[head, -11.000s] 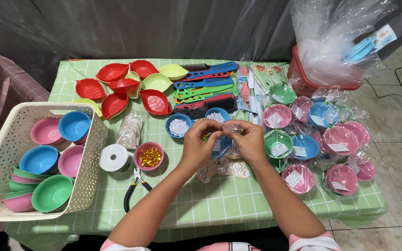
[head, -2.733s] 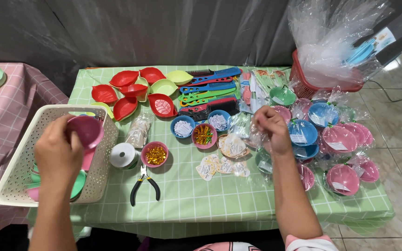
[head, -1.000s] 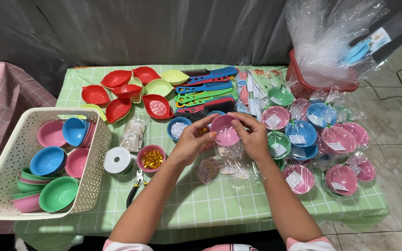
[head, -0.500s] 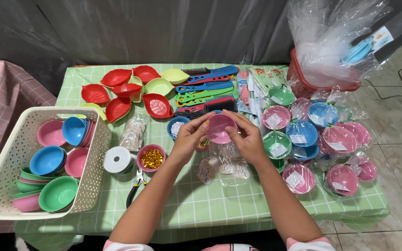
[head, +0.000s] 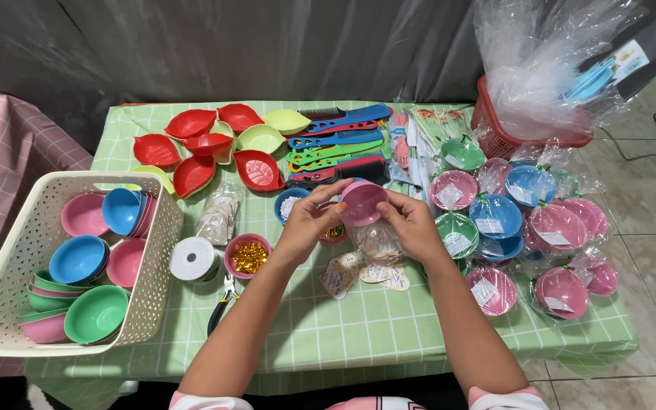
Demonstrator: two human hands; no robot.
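Since half a second ago the pink bowl [head: 363, 202] has tipped further toward the person. The left hand [head: 310, 222] and right hand [head: 411, 222] pinch it above the table [head: 358, 326], seemingly over a clear bag [head: 377, 241]. A slipping rim could drop it onto the bead dishes [head: 248, 255].

Both hands [head: 358, 220] raised, fingers [head: 334, 206] pinched.

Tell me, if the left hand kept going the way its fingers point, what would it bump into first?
Probably the pink bowl that the left hand already touches; beyond it, the right hand.
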